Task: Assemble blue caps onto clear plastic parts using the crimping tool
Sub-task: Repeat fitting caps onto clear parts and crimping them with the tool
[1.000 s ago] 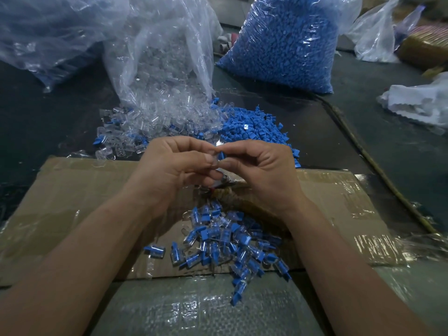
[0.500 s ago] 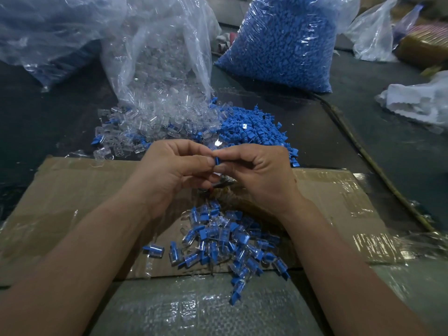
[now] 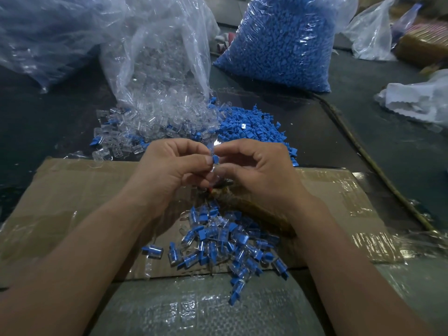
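My left hand and my right hand meet fingertip to fingertip above the cardboard. Between them is a small blue cap seated on a clear plastic part; the left thumb and finger pinch the cap, the right fingers pinch the clear part. Under my right hand a tool with a dark tip pokes out, mostly hidden. Below lies a heap of finished capped pieces. Behind the hands are loose clear parts and loose blue caps.
A taped cardboard sheet covers the dark table. An open bag of clear parts and a full bag of blue caps stand at the back. White crumpled material lies far right, another plastic bag far left.
Both hands have shifted slightly upward and away from me. The blue cap shows more between the fingertips, and the clear part now sticks out above it.
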